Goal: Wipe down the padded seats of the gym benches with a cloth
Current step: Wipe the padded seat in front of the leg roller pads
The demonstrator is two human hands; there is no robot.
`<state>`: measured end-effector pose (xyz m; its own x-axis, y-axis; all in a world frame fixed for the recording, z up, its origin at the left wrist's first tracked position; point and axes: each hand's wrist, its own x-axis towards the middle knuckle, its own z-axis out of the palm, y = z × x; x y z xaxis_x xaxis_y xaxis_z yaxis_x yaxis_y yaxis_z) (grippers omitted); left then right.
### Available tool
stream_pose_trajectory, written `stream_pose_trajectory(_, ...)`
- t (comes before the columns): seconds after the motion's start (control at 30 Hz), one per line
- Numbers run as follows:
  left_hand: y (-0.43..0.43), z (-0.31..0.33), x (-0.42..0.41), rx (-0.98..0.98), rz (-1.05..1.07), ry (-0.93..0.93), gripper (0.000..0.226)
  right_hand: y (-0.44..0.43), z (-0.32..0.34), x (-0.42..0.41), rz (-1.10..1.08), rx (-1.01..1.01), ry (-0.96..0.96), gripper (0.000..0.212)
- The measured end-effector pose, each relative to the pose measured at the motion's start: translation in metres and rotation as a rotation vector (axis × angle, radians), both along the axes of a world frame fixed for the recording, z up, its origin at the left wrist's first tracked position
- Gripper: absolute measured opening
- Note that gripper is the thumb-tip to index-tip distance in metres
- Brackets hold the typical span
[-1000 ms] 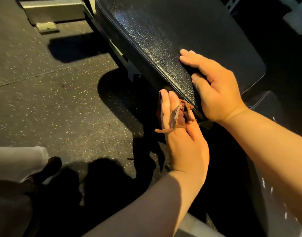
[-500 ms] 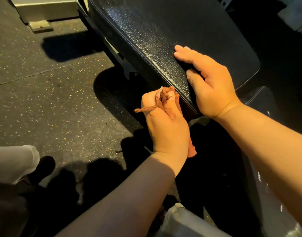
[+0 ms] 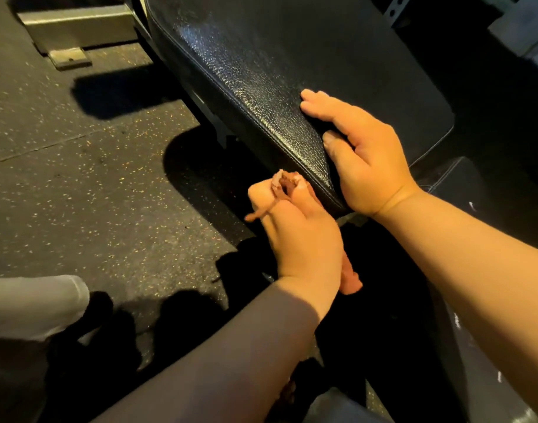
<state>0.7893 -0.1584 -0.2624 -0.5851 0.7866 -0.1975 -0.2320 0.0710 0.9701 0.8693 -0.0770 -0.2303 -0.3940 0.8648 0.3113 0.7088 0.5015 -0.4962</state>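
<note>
A black padded bench pad (image 3: 292,65) with a grained surface slants from the top centre down to the middle of the head view. My right hand (image 3: 365,157) lies flat on its near corner, fingers spread on top and thumb against the edge. My left hand (image 3: 295,230) is fisted just below that corner, beside the pad's side edge. It grips a small brown cloth (image 3: 284,186); a frayed strand sticks out at the knuckles and a bit of the cloth pokes out under the wrist. A second dark pad (image 3: 450,181) shows right of my right wrist.
Dark speckled rubber floor (image 3: 78,184) fills the left. A metal frame foot (image 3: 75,29) stands at the top left, and the bench's frame runs under the pad. My grey trouser leg (image 3: 29,303) and dark shoe are at the lower left.
My left hand has gone from flat fingers against the pad's side edge to a fist bunched round the cloth. My right hand has stayed on the corner.
</note>
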Motion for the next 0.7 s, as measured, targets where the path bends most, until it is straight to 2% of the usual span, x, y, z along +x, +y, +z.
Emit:
stream_pose_trajectory(0.07,0.017,0.008,-0.016,-0.015,0.063,-0.023,0.019,0.000,0.001,0.000,0.003,0.004,-0.007,0.048)
stream_pose_trajectory(0.13,0.036,0.005,-0.030,0.003,0.144,-0.024,0.007,0.001,0.000,0.000,-0.008,-0.003,-0.001,0.048)
stream_pose_trajectory(0.2,0.041,0.005,-0.030,0.019,0.184,-0.045,0.023,0.002,0.000,-0.001,-0.013,-0.004,-0.001,0.048)
stream_pose_trajectory(0.33,-0.008,-0.002,0.013,-0.031,0.007,0.034,0.006,0.003,-0.001,0.001,-0.002,0.013,-0.010,0.048)
stream_pose_trajectory(0.47,-0.026,0.000,0.025,-0.121,-0.097,-0.018,0.015,0.001,-0.001,0.001,-0.004,0.006,-0.021,0.049)
stream_pose_trajectory(0.57,0.015,0.009,-0.011,-0.057,0.087,-0.019,0.006,0.002,-0.002,0.002,-0.005,0.000,0.001,0.050)
stream_pose_trajectory(0.63,0.055,0.009,-0.046,-0.033,0.225,0.010,0.016,0.002,-0.002,0.001,-0.015,-0.003,0.009,0.049)
stream_pose_trajectory(0.7,0.084,0.007,-0.075,-0.054,0.305,-0.073,0.024,0.002,-0.001,0.000,-0.027,-0.008,0.007,0.049)
